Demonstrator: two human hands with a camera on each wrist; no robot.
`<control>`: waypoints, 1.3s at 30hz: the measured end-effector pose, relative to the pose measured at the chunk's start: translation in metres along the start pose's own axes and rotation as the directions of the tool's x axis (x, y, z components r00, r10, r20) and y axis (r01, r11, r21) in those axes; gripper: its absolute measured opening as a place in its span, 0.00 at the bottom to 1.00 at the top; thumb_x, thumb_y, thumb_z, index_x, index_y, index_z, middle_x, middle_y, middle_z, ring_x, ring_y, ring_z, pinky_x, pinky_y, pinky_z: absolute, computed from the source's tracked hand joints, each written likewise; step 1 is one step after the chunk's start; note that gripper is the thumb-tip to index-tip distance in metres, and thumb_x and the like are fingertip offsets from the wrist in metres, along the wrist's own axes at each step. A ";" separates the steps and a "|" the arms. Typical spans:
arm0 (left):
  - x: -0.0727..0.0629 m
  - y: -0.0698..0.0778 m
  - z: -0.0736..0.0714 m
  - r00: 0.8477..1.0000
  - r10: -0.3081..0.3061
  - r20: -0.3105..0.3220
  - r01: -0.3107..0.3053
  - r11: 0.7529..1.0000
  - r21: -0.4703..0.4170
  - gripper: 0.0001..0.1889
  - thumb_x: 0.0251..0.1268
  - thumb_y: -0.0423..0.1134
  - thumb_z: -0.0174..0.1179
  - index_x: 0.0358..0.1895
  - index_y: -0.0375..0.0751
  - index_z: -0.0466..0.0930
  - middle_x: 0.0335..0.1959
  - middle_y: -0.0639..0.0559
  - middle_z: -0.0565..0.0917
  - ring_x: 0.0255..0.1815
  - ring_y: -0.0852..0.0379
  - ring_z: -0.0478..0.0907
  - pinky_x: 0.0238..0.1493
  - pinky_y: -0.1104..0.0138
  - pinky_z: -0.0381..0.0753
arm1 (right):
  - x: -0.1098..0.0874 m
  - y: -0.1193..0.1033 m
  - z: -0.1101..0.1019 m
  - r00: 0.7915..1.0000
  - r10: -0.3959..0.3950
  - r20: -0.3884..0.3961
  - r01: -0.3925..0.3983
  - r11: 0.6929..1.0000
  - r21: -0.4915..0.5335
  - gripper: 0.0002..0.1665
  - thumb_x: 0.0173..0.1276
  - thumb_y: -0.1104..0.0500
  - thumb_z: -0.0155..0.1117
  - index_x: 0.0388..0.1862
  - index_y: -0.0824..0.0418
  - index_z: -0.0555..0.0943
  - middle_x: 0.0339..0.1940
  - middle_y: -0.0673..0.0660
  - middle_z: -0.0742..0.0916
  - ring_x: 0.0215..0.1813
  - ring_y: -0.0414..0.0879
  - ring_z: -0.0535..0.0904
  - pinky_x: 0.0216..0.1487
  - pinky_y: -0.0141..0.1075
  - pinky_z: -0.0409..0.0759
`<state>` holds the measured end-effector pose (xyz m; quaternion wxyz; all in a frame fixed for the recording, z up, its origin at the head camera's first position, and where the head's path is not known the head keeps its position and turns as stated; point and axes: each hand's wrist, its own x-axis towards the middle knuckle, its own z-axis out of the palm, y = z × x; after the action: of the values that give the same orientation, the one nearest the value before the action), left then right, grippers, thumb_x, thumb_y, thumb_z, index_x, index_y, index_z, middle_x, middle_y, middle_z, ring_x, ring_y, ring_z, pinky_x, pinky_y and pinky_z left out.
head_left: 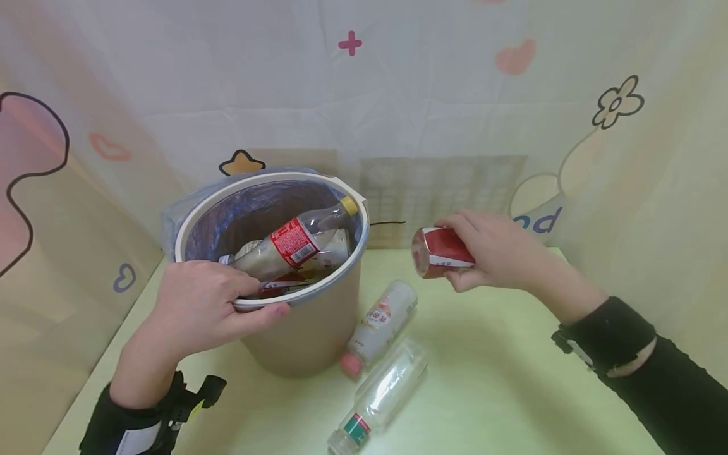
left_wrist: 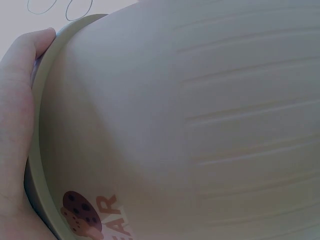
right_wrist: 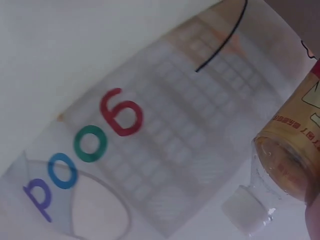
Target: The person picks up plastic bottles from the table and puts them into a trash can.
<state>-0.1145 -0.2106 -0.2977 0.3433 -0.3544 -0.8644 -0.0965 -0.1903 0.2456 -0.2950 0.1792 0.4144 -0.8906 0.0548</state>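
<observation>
My left hand (head_left: 199,306) grips the near rim of a beige trash bin (head_left: 307,328) lined with a blue bag, its thumb lying along the rim. The bin leans toward me. Inside it lie a clear bottle with a red label and yellow cap (head_left: 292,243) and other containers. To the right of the bin, my right hand (head_left: 491,249) holds a plastic bottle (head_left: 446,249) with a red label up over the table. The right wrist view shows that bottle's white cap (right_wrist: 245,210) and brownish label; part of it is hidden by the hand.
A white bottle with a pink cap (head_left: 382,316) lies beside the bin. Nearer to me lies a clear bottle with a green label (head_left: 378,395). Behind the pale green table (head_left: 495,379) hangs a printed curtain (head_left: 421,114).
</observation>
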 end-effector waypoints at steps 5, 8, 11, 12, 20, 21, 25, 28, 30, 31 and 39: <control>-0.001 -0.001 0.001 1.000 -0.007 0.003 0.007 1.000 -0.002 0.37 0.74 0.84 0.37 0.13 0.66 0.66 0.13 0.72 0.64 0.16 0.70 0.56 0.18 0.68 0.50 | 0.028 -0.001 -0.011 0.995 -0.058 -0.075 0.059 0.998 0.004 0.44 0.56 0.48 0.78 0.69 0.62 0.72 0.49 0.59 0.85 0.41 0.52 0.82 0.39 0.49 0.84; -0.001 -0.002 0.001 1.000 -0.005 0.000 0.005 1.000 -0.001 0.37 0.74 0.84 0.38 0.13 0.66 0.66 0.13 0.71 0.64 0.16 0.70 0.56 0.18 0.68 0.50 | 0.048 -0.001 -0.016 0.982 -0.107 -0.153 0.106 0.994 -0.015 0.44 0.57 0.49 0.78 0.69 0.62 0.72 0.49 0.61 0.85 0.40 0.55 0.82 0.39 0.50 0.83; -0.001 -0.002 0.001 1.000 -0.004 0.000 0.004 1.000 0.003 0.37 0.74 0.84 0.38 0.13 0.66 0.65 0.13 0.72 0.64 0.16 0.70 0.56 0.18 0.68 0.50 | 0.070 -0.004 -0.022 0.969 -0.127 -0.211 0.121 0.992 -0.044 0.43 0.61 0.51 0.79 0.70 0.62 0.71 0.49 0.64 0.85 0.40 0.58 0.82 0.39 0.51 0.84; -0.001 -0.003 0.001 1.000 -0.005 0.000 0.005 1.000 0.004 0.37 0.74 0.84 0.38 0.13 0.66 0.65 0.13 0.72 0.64 0.16 0.70 0.56 0.18 0.67 0.50 | 0.078 -0.006 -0.025 0.966 -0.127 -0.223 0.118 0.992 -0.056 0.43 0.62 0.51 0.80 0.70 0.62 0.71 0.50 0.64 0.85 0.41 0.58 0.82 0.40 0.51 0.84; -0.001 -0.003 -0.002 1.000 -0.009 0.018 0.009 1.000 0.000 0.37 0.74 0.85 0.38 0.14 0.67 0.70 0.13 0.72 0.65 0.16 0.69 0.57 0.18 0.67 0.51 | 0.135 -0.029 -0.040 0.964 -0.091 -0.249 0.063 0.991 -0.120 0.43 0.68 0.45 0.80 0.75 0.58 0.72 0.59 0.66 0.85 0.57 0.62 0.84 0.57 0.55 0.87; -0.001 -0.003 -0.002 1.000 -0.009 0.020 0.009 1.000 -0.002 0.37 0.74 0.85 0.38 0.14 0.67 0.70 0.13 0.72 0.65 0.15 0.69 0.57 0.18 0.67 0.51 | 0.141 -0.031 -0.041 0.963 -0.100 -0.250 0.070 0.989 -0.128 0.42 0.69 0.44 0.80 0.75 0.57 0.73 0.60 0.66 0.86 0.58 0.62 0.85 0.58 0.55 0.86; 0.000 -0.002 -0.001 1.000 -0.006 0.022 0.006 1.000 -0.003 0.37 0.74 0.85 0.37 0.14 0.66 0.71 0.13 0.71 0.65 0.15 0.69 0.58 0.18 0.67 0.51 | 0.162 -0.042 -0.042 0.965 -0.123 -0.231 0.086 0.983 -0.160 0.42 0.70 0.41 0.79 0.76 0.55 0.76 0.62 0.64 0.86 0.61 0.60 0.85 0.63 0.54 0.85; 0.001 0.000 0.000 1.000 -0.004 0.013 0.004 1.000 -0.004 0.37 0.74 0.85 0.37 0.14 0.66 0.70 0.13 0.71 0.64 0.15 0.69 0.57 0.18 0.67 0.51 | 0.174 -0.049 -0.042 0.972 -0.125 -0.199 0.086 0.977 -0.195 0.42 0.70 0.40 0.78 0.78 0.54 0.76 0.64 0.63 0.86 0.64 0.60 0.84 0.66 0.54 0.83; 0.002 0.001 0.001 1.000 0.001 0.002 -0.001 1.000 -0.007 0.37 0.74 0.84 0.37 0.13 0.66 0.68 0.13 0.71 0.63 0.15 0.69 0.57 0.18 0.67 0.50 | 0.181 -0.054 -0.041 0.976 -0.127 -0.178 0.088 0.973 -0.215 0.42 0.72 0.40 0.76 0.78 0.53 0.75 0.65 0.63 0.86 0.65 0.60 0.83 0.67 0.53 0.82; 0.002 0.001 0.001 1.000 0.003 -0.005 -0.003 1.000 -0.009 0.37 0.74 0.84 0.38 0.13 0.66 0.68 0.12 0.71 0.62 0.15 0.69 0.56 0.18 0.67 0.50 | 0.184 -0.057 -0.041 0.977 -0.129 -0.169 0.090 0.971 -0.221 0.42 0.72 0.40 0.75 0.79 0.53 0.75 0.66 0.63 0.86 0.65 0.59 0.83 0.68 0.53 0.82; 0.002 0.002 0.001 1.000 -0.003 -0.026 0.003 1.000 -0.001 0.37 0.73 0.85 0.37 0.13 0.66 0.65 0.12 0.71 0.61 0.15 0.68 0.56 0.18 0.67 0.49 | 0.209 -0.083 -0.029 0.987 -0.132 -0.093 0.108 0.968 -0.227 0.42 0.77 0.37 0.70 0.82 0.51 0.72 0.67 0.59 0.85 0.67 0.56 0.82 0.70 0.49 0.79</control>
<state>-0.1150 -0.2078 -0.2975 0.3542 -0.3519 -0.8604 -0.1019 -0.2435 0.0490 -0.1963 0.2751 0.4414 -0.8534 -0.0334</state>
